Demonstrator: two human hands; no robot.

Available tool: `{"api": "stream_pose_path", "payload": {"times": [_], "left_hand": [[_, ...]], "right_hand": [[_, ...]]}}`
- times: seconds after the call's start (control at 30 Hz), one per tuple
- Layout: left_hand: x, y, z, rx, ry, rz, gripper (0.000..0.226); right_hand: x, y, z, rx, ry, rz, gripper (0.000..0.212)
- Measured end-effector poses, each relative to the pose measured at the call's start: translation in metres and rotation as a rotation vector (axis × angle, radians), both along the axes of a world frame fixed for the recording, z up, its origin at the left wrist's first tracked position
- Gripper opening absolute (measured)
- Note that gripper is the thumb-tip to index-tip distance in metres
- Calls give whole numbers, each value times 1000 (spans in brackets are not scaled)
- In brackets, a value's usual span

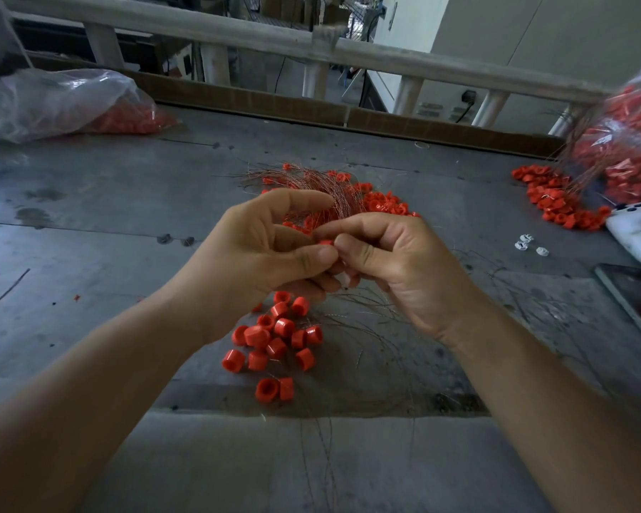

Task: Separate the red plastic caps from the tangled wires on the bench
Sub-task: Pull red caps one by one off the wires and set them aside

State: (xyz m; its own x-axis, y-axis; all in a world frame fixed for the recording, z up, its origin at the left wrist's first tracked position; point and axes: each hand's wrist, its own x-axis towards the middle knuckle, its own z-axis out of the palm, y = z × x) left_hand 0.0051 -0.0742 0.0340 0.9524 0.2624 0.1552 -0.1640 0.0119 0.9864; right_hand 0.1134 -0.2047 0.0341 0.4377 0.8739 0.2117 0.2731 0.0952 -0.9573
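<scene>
Above the grey bench (100, 224), my left hand (260, 249) and my right hand (396, 261) meet and pinch one small red cap (326, 242) between thumbs and fingertips. A bundle of thin coppery wires (330, 190) rises behind the fingers, mixed with several red caps (382, 205). Below my hands lies a loose pile of separated red caps (278, 338). Thin bare wires (363, 320) spread on the bench beside that pile.
A clear bag with red caps (71, 105) lies at the far left, another bag (622, 142) at the far right with spilled caps (559, 201). A white device (633, 227), small white pieces (530, 246) and a dark phone (637, 301) sit at the right. A rail (274, 38) runs along the back.
</scene>
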Motion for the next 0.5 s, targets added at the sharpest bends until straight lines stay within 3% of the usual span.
{"api": "stream_pose_path", "payload": {"times": [0.2,0.5], "left_hand": [[-1,-5,3,158,-58,102,50],[-3,-3,6,127,-83,90,48]], "right_hand": [[2,-2,2,79,-54,-19,20],[4,-2,1,58,-45,-40,21]]}}
